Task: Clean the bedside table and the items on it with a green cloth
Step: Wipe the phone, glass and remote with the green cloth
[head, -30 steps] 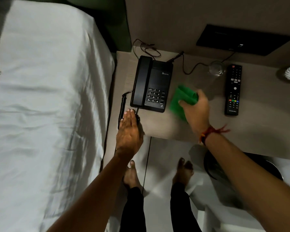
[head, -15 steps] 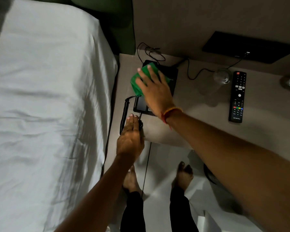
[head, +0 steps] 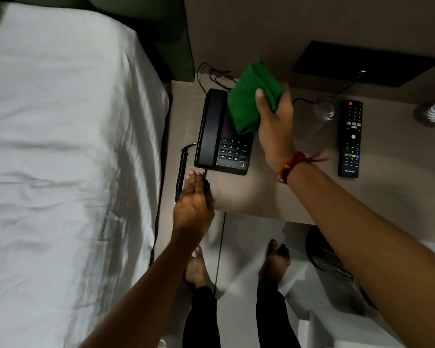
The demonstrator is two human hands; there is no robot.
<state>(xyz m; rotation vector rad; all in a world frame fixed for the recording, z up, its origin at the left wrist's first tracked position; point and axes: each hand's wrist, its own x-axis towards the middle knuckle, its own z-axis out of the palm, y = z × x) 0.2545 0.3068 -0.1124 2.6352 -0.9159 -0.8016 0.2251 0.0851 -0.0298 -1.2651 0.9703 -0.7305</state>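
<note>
My right hand (head: 274, 121) grips the folded green cloth (head: 251, 99) and holds it raised over the far right corner of the black desk phone (head: 219, 136). The phone sits on the left part of the beige bedside table (head: 261, 194), its handset in the cradle and its keypad showing. My left hand (head: 192, 204) lies flat on the table's front left edge, fingers together, beside the coiled phone cord (head: 181, 172). A black remote (head: 349, 139) and a clear glass (head: 325, 109) stand to the right of my right hand.
A bed with a white sheet (head: 65, 159) fills the left side, touching the table. Thin cables (head: 214, 74) trail behind the phone. A black wall panel (head: 362, 64) is above the table. A dark bin (head: 327, 257) stands under the table by my bare feet.
My right hand went from the table right of the phone onto the phone's top, and has now lifted the cloth off toward the phone's far right. My left hand stayed put.
</note>
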